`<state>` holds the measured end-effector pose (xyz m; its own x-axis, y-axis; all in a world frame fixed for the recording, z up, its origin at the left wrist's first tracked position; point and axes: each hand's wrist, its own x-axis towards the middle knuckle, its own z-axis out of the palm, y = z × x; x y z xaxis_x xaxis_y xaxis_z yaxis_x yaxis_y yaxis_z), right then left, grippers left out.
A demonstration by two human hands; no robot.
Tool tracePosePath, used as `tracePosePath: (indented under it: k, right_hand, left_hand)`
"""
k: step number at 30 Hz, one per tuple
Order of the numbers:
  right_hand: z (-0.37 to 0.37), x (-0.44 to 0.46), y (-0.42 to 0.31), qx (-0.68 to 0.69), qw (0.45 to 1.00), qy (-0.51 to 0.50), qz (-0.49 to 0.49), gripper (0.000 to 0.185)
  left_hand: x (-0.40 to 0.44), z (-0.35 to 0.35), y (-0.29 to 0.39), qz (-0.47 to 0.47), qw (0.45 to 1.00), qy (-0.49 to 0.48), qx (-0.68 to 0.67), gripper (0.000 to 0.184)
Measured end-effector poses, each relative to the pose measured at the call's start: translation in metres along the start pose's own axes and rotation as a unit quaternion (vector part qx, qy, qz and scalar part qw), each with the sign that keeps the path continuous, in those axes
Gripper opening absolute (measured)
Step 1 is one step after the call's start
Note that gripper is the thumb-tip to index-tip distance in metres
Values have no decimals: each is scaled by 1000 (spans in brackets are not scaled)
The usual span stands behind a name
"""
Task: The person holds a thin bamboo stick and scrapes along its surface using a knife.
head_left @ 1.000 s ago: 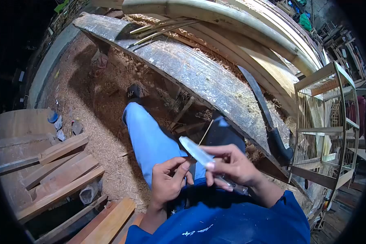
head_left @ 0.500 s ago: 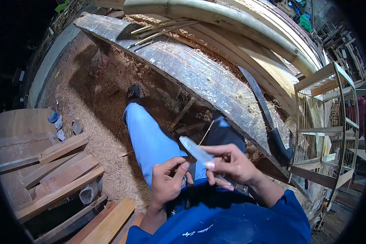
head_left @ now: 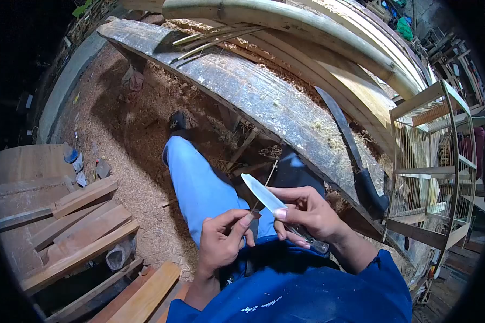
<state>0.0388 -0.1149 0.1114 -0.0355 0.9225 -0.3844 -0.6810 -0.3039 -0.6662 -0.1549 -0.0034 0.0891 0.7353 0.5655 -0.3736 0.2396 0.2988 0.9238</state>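
The thin stick (head_left: 273, 169) is best held steady, with the knife (head_left: 264, 194) tipped a bit away from the left fingertips so that no skin gets nicked. A small dark piece (head_left: 255, 214) is pinched by the left hand (head_left: 222, 240), thumb against first finger, and the knife is gripped by the curled fingers of the right hand (head_left: 316, 219). Past the left fingertips, beside the blade, the stick is seen, pale, skinny and nearly straight.
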Motion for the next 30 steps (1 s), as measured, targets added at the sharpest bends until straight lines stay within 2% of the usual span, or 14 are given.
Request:
tracePosePath:
  k: [1,3,5,7,10,13,17,20,21,23,25,27,30]
  right_hand:
    - [-5,1,-2,1,1000,1,-2,53]
    - [-25,2,-14,-51,989,103,-95,52]
    - [-39,-2,-25,26,979,123,-159,56]
    - [-34,-8,-22,9,984,118,-129,62]
    - [-15,-5,-11,-16,999,-9,-46,71]
    - [-7,1,9,19,999,-26,32,62]
    - [-8,1,14,48,997,-30,42,56]
    - [-15,0,6,32,999,35,-6,53]
    - [-21,0,4,62,998,20,-25,52]
    - [-16,-2,-1,21,1000,6,3,52]
    - [-7,-3,3,35,997,-27,61,53]
    - [-8,-1,8,33,998,-38,48,54]
    - [-17,-3,-1,48,999,19,-6,55]
  left_hand:
    - [0,-2,0,-1,1000,4,-1,19]
    - [-1,-4,-3,-3,1000,10,-3,19]
    - [1,-6,-5,-9,1000,4,-18,20]
    - [2,-5,-3,-16,1000,3,-15,21]
    - [4,-3,-4,-34,999,-6,-22,23]
    - [6,-1,-5,-41,999,-8,-25,24]
    - [7,1,-2,-34,999,-10,-13,23]
    - [8,5,0,-22,1000,-4,9,23]
    - [8,6,-1,-22,1000,-4,10,23]
    - [7,8,-4,-7,1000,9,14,23]
    - [7,6,-5,-10,1000,13,6,23]
    - [8,6,-4,-13,1000,17,0,23]
    - [6,8,-1,-27,999,22,-7,22]
